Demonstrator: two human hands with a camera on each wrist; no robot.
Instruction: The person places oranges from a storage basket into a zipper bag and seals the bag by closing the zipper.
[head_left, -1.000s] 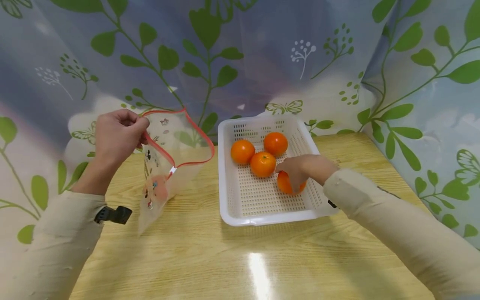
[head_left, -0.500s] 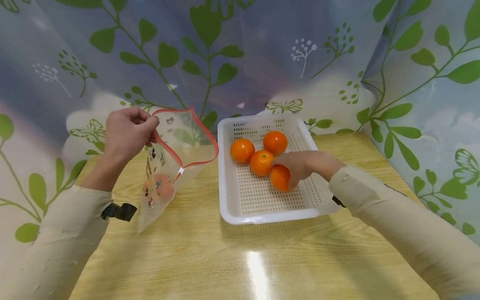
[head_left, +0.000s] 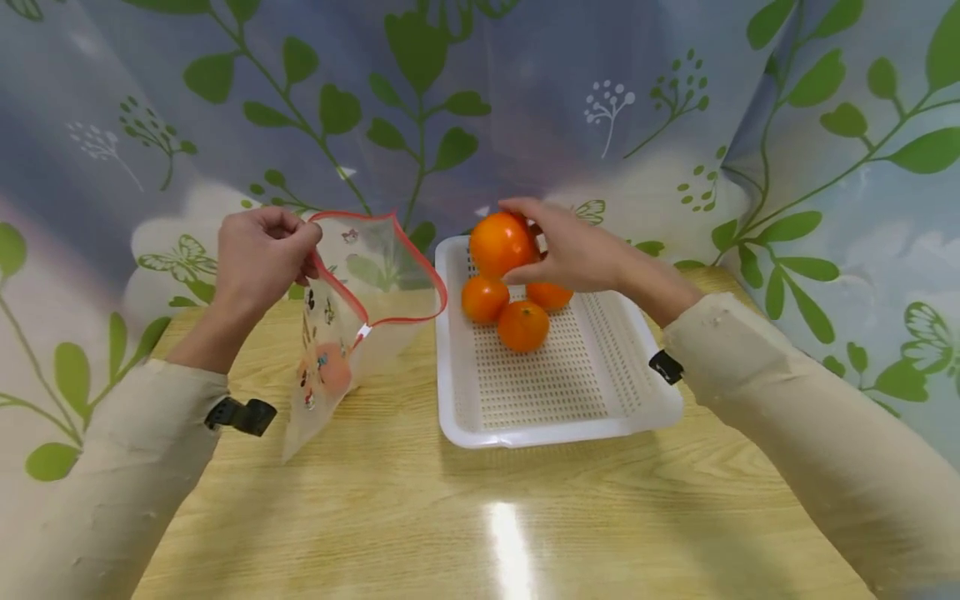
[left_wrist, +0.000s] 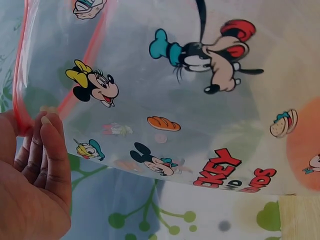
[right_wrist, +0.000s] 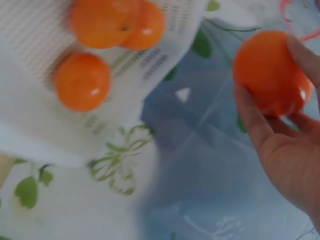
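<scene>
Head view: left hand (head_left: 266, 250) pinches edge of clear bag (head_left: 318, 329), mouth gaping; orange round shape (head_left: 333, 368) low inside. Right hand (head_left: 577, 250) partly open, thumb and fingers curved round orange (head_left: 498, 243), held up near far left corner of white basket (head_left: 555, 433). Three other oranges (head_left: 523, 327) in basket, basket on surface (head_left: 390, 508). Step seems bagging fruit: best keep mouth wide, steady pinch, lower fruit gently, not drop; thin film may slip.

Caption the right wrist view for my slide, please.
Right hand holds an orange fruit while three others lie in a white perforated basket.
</scene>
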